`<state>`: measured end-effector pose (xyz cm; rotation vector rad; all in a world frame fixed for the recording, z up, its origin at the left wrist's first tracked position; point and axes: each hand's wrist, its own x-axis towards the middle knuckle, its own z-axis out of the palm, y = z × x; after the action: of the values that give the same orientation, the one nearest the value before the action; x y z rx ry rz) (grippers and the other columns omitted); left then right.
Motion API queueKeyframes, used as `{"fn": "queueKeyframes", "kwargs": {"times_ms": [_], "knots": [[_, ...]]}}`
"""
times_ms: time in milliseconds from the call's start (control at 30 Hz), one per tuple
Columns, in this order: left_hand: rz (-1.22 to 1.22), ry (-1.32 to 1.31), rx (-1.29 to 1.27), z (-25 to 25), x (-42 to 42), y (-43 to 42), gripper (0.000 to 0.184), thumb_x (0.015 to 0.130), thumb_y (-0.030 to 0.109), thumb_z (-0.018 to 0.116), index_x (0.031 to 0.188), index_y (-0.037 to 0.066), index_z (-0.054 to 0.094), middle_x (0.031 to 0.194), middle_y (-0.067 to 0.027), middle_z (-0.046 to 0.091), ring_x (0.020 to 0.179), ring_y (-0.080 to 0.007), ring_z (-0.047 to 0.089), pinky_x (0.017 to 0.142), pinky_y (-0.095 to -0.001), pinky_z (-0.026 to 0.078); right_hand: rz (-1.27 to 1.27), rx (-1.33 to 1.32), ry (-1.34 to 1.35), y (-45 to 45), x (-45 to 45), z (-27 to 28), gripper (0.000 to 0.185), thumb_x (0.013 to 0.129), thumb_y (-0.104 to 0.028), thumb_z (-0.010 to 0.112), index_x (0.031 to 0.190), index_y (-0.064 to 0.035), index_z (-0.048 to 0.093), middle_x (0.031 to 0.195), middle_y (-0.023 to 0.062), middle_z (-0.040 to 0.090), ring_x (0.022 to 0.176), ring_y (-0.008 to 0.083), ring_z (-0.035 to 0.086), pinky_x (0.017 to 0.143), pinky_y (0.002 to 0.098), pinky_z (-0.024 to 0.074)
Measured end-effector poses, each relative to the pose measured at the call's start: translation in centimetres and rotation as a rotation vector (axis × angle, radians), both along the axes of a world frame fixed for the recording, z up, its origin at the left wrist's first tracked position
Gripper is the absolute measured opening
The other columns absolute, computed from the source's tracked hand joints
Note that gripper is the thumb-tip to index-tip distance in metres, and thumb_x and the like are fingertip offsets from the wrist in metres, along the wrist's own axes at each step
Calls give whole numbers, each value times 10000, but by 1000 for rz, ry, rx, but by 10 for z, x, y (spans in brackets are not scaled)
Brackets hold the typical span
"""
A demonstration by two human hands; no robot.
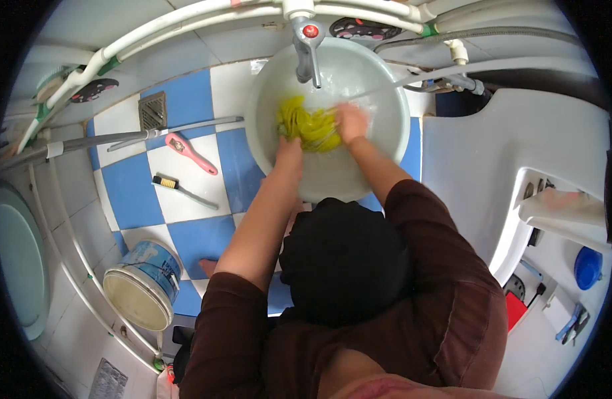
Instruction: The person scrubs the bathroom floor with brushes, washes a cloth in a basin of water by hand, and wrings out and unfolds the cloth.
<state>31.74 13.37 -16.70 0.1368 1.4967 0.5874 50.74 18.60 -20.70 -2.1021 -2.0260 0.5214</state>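
Lying in the round, smooth basin (392,143), the yellow-green cloth (309,130) looks soft and pleated; handling seems underway, with lifting out undone. The left hand (291,144) and right hand (352,122) meet opposite edges; hidden left fingers and blurred right ones leave both grips uncertain.

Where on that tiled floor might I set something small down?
Bare tile lies between the pink item and basin, and between the brush and bucket. Crowded: around the drain and grey pole, and inside the basin, where left hand and right hand meet yellow cloth.
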Motion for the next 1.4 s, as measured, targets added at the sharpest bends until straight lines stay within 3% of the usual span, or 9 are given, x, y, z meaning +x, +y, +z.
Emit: {"fn": "queueKeyframes", "kwargs": {"times_ms": [133, 200, 367, 633, 833, 933, 1133, 1367, 1400], "knots": [[-34, 30, 57, 22, 0, 10, 553, 874, 312, 430, 1374, 155, 251, 1345, -99, 319, 1209, -281, 325, 922, -520, 328, -126, 130, -94, -8, -25, 6, 271, 781, -97, 531, 1042, -32, 556, 982, 181, 603, 922, 299, 563, 802, 396, 437], [29, 62, -8, 18, 4, 18, 508, 897, 355, 403, 1344, 131, 313, 1321, -107, 359, 1195, -280, 367, 906, -501, 362, 30, -278, 1004, -20, -45, 19, 299, 832, -138, 541, 1110, -30, 523, 995, 87, 609, 926, 188, 557, 801, 319, 439], [502, -543, -23, 18, -12, 23, 495, 874, 336, 459, 1268, 46, 379, 1248, -129, 439, 1074, -269, 489, 874, -384, 431, -115, -708, 1403, -34, -92, 120, 354, 859, -244, 563, 1140, -33, 519, 1020, 89, 605, 890, 178, 568, 799, 305, 446], [195, -10, 40, 56, -7, 23, 445, 882, 234, 428, 1290, 78, 340, 1255, -112, 444, 1102, -249, 480, 935, -414, 388, -491, 151, -118, 3, -27, -3, 237, 769, -167, 585, 975, -53, 560, 915, 198, 577, 830, 358, 546, 709, 398, 455], [386, -263, 65, -10, -7, 21, 440, 907, 312, 422, 1252, 41, 390, 1222, -120, 477, 1060, -255, 507, 909, -398, 415, -3, -363, 1059, -54, -84, 32, 151, 806, -117, 590, 944, -57, 574, 835, 37, 565, 740, 107, 519, 660, 248, 441], [358, -378, -75, 16, -21, 26, 444, 894, 351, 434, 1234, 67, 409, 1139, -109, 522, 936, -251, 560, 780, -399, 462, 190, -369, 996, -42, -91, 123, 213, 784, -228, 618, 867, -35, 581, 807, 96, 610, 745, 203, 558, 682, 346, 452], [109, -204, 74, 43, 2, 7, 416, 888, 253, 437, 1256, 72, 367, 1197, -126, 443, 1069, -249, 473, 867, -456, 427, -515, -14, 253, 13, -11, 26, 235, 778, -164, 582, 980, -49, 549, 994, 175, 574, 901, 327, 541, 788, 408, 437], [111, -108, -145, 42, 6, 2, 492, 865, 307, 460, 1310, 159, 310, 1315, -94, 301, 1166, -283, 342, 930, -510, 353, 370, 65, 176, -10, -9, 13, 290, 698, -66, 585, 987, -66, 564, 943, 180, 574, 916, 361, 522, 793, 437, 421], [101, -108, -152, 39, 1, 6, 497, 866, 325, 458, 1314, 173, 307, 1327, -86, 292, 1183, -284, 326, 934, -517, 345, 88, 33, 42, -5, -8, 15, 334, 686, -59, 596, 1016, -62, 544, 991, 191, 557, 938, 359, 508, 794, 428, 423]]}}
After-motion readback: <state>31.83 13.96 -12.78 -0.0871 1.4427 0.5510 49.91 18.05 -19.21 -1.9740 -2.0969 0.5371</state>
